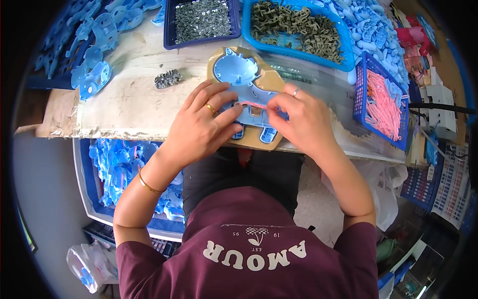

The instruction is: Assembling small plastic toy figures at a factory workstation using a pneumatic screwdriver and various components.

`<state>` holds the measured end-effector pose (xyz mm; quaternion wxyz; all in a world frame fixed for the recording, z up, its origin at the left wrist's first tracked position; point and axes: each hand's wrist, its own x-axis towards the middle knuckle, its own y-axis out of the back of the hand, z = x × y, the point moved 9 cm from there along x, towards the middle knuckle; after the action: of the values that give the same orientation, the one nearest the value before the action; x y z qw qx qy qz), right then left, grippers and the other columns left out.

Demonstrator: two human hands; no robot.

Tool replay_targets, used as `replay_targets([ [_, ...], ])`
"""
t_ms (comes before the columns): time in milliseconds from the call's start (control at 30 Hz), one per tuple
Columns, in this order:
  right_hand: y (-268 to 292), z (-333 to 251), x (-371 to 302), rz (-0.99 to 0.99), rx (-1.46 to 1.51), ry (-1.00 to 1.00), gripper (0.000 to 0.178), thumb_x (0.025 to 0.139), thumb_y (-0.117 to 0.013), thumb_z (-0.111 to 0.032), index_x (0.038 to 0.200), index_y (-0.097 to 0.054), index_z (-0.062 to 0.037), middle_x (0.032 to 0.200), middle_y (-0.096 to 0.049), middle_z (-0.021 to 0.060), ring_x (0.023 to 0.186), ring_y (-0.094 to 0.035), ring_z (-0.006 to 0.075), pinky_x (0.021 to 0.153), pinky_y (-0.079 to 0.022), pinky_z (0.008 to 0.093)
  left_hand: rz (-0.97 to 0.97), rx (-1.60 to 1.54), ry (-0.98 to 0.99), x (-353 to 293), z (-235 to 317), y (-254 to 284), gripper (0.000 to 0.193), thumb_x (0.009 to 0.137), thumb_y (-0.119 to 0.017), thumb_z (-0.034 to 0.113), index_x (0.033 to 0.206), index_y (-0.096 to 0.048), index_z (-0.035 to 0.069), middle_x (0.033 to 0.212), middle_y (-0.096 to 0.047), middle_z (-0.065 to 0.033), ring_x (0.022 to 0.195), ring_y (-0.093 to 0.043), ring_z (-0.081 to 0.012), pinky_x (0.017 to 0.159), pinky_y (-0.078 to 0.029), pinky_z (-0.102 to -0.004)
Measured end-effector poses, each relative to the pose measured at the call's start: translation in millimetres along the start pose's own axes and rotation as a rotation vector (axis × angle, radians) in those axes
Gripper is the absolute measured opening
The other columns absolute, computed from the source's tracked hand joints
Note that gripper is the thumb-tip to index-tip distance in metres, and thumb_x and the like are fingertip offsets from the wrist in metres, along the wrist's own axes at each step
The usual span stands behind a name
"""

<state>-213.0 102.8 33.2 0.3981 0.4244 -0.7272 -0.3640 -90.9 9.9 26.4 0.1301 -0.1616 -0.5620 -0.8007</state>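
A light-blue plastic shell half [238, 70], shaped like an animal's body, lies hollow side up on a tan holding board [274, 77] at the table's front edge. Across its middle runs a thin pink plastic strip [253, 104]. My left hand [203, 119] rests over the shell's left side, with its fingertips at the strip's left end. On the other side, my right hand [302, 118] pinches the strip's right end between thumb and index finger. The fingers partly cover the shell's edges.
Behind the board stand a dark-blue tray [201, 22] of small metal pieces and a bright-blue tray [298, 32] of brownish metal pieces. A small metal pile [168, 78] lies left. A basket [382, 102] of pink strips stands right. Below left is a bin [89, 189] of blue parts.
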Motion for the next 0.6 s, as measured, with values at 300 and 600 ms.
replay_targets([
  [300, 0, -12, 23, -0.142, 0.132, 0.004, 0.015, 0.085, -0.075, -0.015, 0.097, -0.072, -0.0062, 0.089, -0.064, 0.0088, 0.079, -0.067, 0.0271, 0.070, -0.053, 0.0362, 0.007, 0.003, 0.011, -1, -5, 0, 0.033, 0.084, -0.076, 0.022, 0.113, -0.069, 0.009, 0.122, -0.063, -0.0100, 0.125, -0.054, -0.0329, 0.110, -0.043, -0.0488],
  [600, 99, -122, 167, 0.674, 0.481, 0.181, 0.049, 0.097, -0.067, -0.027, 0.131, -0.053, 0.0063, 0.104, -0.072, 0.0208, 0.096, -0.071, 0.0338, 0.088, -0.055, 0.0431, 0.324, 0.178, 0.207, 7, -75, 52, 0.010, 0.087, -0.069, 0.010, 0.095, -0.066, 0.005, 0.091, -0.065, -0.0094, 0.090, -0.060, -0.0326, 0.080, -0.049, -0.0433],
])
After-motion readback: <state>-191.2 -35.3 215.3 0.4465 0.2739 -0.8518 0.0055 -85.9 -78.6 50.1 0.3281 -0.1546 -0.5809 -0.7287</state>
